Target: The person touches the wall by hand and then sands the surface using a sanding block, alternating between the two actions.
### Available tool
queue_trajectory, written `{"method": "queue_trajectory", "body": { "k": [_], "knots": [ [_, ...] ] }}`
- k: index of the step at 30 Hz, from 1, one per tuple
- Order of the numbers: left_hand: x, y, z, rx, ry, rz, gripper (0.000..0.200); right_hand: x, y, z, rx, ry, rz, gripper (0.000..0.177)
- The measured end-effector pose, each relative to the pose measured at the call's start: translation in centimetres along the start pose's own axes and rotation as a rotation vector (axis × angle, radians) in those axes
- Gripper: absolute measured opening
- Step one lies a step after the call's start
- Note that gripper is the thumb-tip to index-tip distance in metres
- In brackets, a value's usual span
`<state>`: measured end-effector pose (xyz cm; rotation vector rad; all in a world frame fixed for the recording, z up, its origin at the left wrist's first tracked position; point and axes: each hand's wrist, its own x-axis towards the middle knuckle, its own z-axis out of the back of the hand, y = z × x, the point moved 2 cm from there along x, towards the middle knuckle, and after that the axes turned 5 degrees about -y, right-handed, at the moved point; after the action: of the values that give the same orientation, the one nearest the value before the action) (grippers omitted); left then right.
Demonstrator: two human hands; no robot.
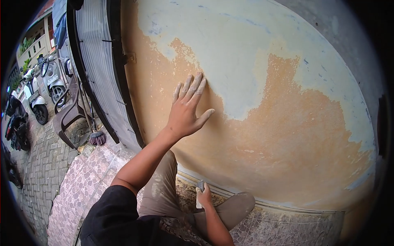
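Observation:
My left hand (pixel 188 107) lies with its fingers spread against the wall (pixel 242 82), and whitish dust coats the fingertips and thumb. It rests beside the border between a bare orange-tan patch and the pale whitish-blue paint. Low down near my knees, my right hand (pixel 205 196) is closed around a small grey-and-white block (pixel 200 185). The block's dark end sticks out above the fingers and a white part shows below; its exact kind is hard to make out. Dust marks the trousers (pixel 162 188) between the two arms.
Left of the wall stands a dark-framed corrugated panel (pixel 96 53). Beyond it are a brown plastic chair (pixel 69 110), a mop or brush head (pixel 97 138) and parked scooters (pixel 35 96) on grey paving. Stone-patterned tiles (pixel 88 176) cover the floor beside me.

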<state>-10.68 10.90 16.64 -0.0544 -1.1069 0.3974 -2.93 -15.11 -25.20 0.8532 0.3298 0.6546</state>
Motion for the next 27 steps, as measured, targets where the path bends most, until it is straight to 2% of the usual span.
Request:
{"method": "queue_trajectory", "body": {
  "k": [1, 2, 3, 4, 5, 7, 8, 10, 12, 14, 16, 18, 23, 26, 27],
  "knots": [
    [-1.0, -0.3, -0.3, -0.082, 0.045, -0.004, 0.088, 0.3, 1.5, 1.2, -0.006, -0.004, 0.0, 0.06],
    [-2.4, -0.6, -0.6, -0.09, 0.045, -0.004, 0.088, 1.1, 2.9, 2.4, 0.258, 0.035, -0.132, 0.059],
    [-4.5, -1.2, -1.2, -0.229, 0.138, 0.046, 0.087, 1.6, 5.2, 4.0, 0.521, 0.071, -0.267, 0.058],
    [-6.6, -1.8, -1.8, -0.37, 0.236, 0.096, 0.086, 2.2, 7.3, 5.3, 0.721, 0.024, -0.253, 0.056],
    [-8.8, -2.4, -2.3, -0.385, 0.25, 0.096, 0.086, 2.8, 9.7, 6.6, 0.923, -0.03, -0.238, 0.054],
    [-12.6, -3.2, -3.3, -0.741, 0.478, 0.366, 0.081, 2.8, 16.4, 11.0, 1.105, -0.013, -0.238, 0.05],
    [-13.5, -3.6, -3.5, -0.757, 0.515, 0.372, 0.081, 2.8, 18.4, 12.7, 1.184, 0.067, -0.2, 0.051],
    [-15.2, -4.5, -3.7, -1.296, 0.525, 0.753, 0.075, 2.3, 21.9, 14.9, 1.389, 0.243, -0.038, 0.054],
    [-14.9, -5.6, -2.6, -1.421, 0.521, 0.816, 0.068, 1.5, 24.8, 15.9, 1.416, 0.231, -0.01, 0.057],
    [-14.1, -6.2, -1.2, -1.571, 0.597, 0.77, 0.063, 1.1, 26.7, 16.3, 1.585, 0.426, 0.119, 0.063],
    [-13.7, -6.1, -0.4, -1.584, 0.53, 0.712, 0.06, 1.0, 28.1, 16.1, 1.597, 0.458, 0.142, 0.066],
    [-13.3, -6.1, 1.0, -1.637, 0.622, 0.725, 0.059, 0.3, 29.7, 16.0, 1.607, 0.492, 0.176, 0.07],
    [-12.3, -6.7, 3.2, -1.688, 0.607, 0.791, 0.058, -0.8, 30.3, 15.3, 1.614, 0.467, -0.022, 0.072],
    [-13.0, -6.0, 2.7, -1.779, 0.564, 0.843, 0.059, -0.2, 29.3, 15.2, 1.688, 0.64, -0.026, 0.071],
    [-13.2, -5.7, 2.3, -1.791, 0.568, 0.899, 0.056, -0.6, 29.5, 15.2, 1.719, 0.637, -0.141, 0.044]
  ]
}}
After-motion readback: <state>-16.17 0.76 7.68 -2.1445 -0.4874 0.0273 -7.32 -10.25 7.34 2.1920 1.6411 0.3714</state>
